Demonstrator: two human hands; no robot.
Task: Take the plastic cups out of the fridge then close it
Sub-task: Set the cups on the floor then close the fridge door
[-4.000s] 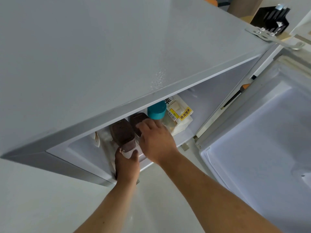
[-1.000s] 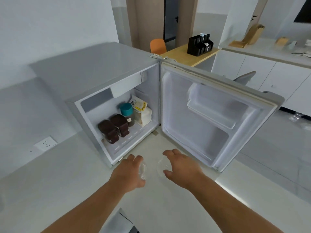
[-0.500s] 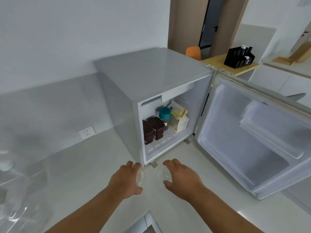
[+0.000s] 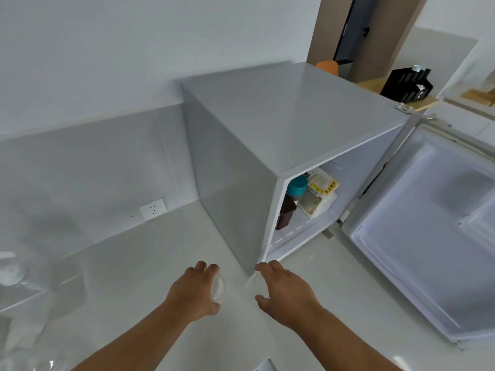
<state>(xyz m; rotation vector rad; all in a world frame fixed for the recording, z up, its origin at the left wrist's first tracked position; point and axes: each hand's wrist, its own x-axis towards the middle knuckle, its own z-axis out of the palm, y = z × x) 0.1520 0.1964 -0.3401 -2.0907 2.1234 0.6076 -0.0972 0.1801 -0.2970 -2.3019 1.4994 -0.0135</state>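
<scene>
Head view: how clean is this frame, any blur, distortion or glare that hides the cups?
Head view: wide-angle bending bows the fridge edges and open door; the left border is smeared with motion blur. Soft, even light, no hard shadows. The clear cups, one in the left hand and one in the right hand, nearly vanish against the pale floor.

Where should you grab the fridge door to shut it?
Probably the fridge door's free outer edge, the side farthest from the hinge at the top corner. It swings wide open to the right of the fridge, so come from the right and push it leftward. Both the left hand and right hand hold clear cups now, so set one down first.
</scene>
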